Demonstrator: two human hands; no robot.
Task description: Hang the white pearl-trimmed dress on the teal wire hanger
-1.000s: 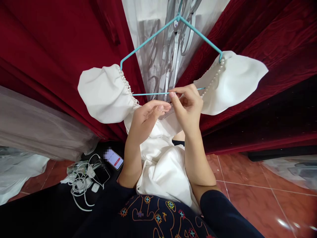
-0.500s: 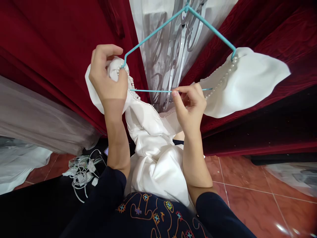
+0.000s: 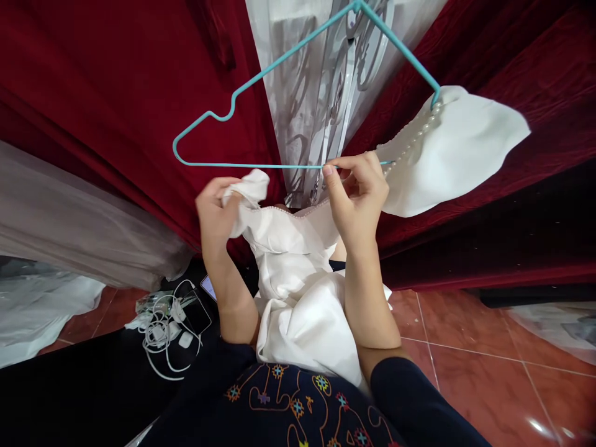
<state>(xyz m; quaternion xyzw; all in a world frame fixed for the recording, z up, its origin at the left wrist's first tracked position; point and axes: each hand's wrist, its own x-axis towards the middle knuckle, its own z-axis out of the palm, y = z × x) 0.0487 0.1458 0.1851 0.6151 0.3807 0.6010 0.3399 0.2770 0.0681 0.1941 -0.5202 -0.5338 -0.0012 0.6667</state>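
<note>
Turquoise, the hanger [image 3: 261,166] spans twelve o'clock, and our right hand [image 3: 361,192] pinches its lower bar between thumb and forefinger. At nine o'clock our left hand [image 3: 216,208] grasps the bunched sleeve [image 3: 255,185] of the white dress [image 3: 305,310], just below the hanger's bare end. The pearl-edged sleeve [image 3: 451,155] hangs on it at two; the dress drapes toward six. White cables [image 3: 161,338] lie at eight.

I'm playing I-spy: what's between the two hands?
In the head view, the beaded neckline of the white dress stretches between the left hand and right hand, with the turquoise hanger's bottom bar just above.
</note>
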